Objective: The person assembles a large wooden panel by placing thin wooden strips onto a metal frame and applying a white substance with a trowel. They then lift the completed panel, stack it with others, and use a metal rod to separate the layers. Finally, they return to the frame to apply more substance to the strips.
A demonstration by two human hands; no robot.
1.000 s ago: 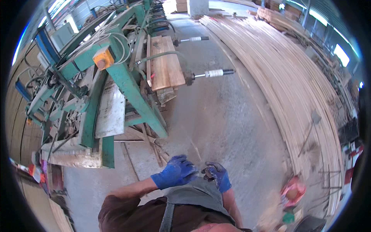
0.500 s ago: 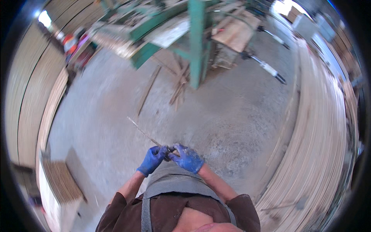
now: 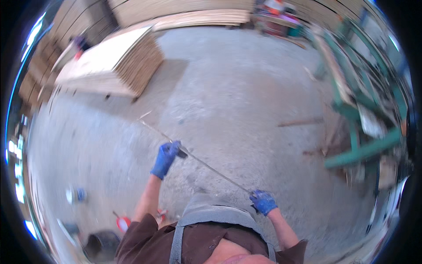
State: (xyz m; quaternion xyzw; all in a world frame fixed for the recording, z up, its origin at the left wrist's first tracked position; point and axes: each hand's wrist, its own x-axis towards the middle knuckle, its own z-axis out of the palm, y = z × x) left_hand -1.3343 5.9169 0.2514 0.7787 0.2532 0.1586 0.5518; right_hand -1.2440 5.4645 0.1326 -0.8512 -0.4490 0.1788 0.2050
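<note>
A long, thin greyish strip [image 3: 211, 169] stretches between my hands, slanting from upper left to lower right. My left hand [image 3: 165, 158], in a blue glove, is closed around it partway along, and its far tip sticks out past the fingers. A small dark object [image 3: 182, 154] shows beside those fingers; its kind is unclear. At the strip's near right end, my right hand [image 3: 263, 202], also blue-gloved, is closed. Something dark shows at the edge of that fist, mostly hidden. The strip hangs above the concrete floor, in front of my grey apron [image 3: 211, 211].
A stack of wooden boards [image 3: 132, 61] stands at far left. On the right is a green metal frame [image 3: 365, 152] with scraps of wood beneath. A white can [image 3: 76, 195], a black bucket [image 3: 101, 246] and a red-and-white round item [image 3: 123, 223] stand at lower left.
My hands have moved apart, and a longer length of the strip now shows between them. The view has turned left, bringing the board stack to the front and the green frame to the right.
</note>
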